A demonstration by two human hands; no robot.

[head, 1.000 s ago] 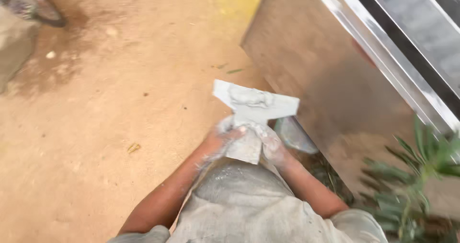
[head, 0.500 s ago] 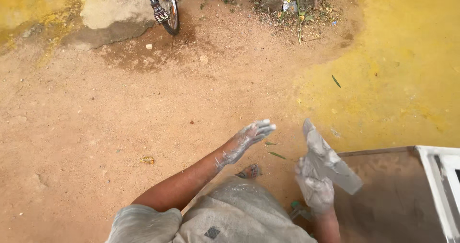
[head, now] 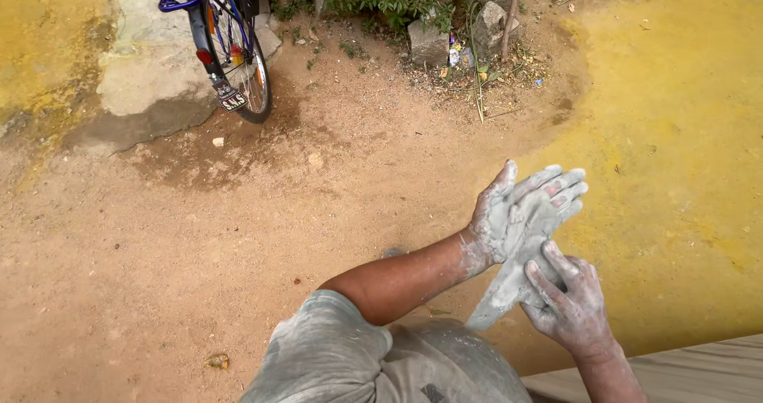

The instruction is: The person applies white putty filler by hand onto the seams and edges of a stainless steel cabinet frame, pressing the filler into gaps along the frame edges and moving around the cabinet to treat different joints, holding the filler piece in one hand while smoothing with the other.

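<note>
Left hand (head: 520,212) flat, open, wiping along putty scraper (head: 509,288); right hand (head: 568,304) grips it. Blade mostly smeared (cleaning looks partway); bicycle (head: 226,45) behind.

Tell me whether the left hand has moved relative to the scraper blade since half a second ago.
Yes. The left hand was held apart, left of the putty-covered blade; it now lies flat against the blade, which the right hand grips.

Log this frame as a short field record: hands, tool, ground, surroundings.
left hand: open, flat against the scraper blade, coated in grey putty
right hand: gripping the scraper's lower end
putty scraper: flat, grey-smeared, tilted between both hands
ground: bare brown dirt, yellow patch at right
bicycle: blue, rear wheel in view, top left
board: grey, bottom right corner
</note>
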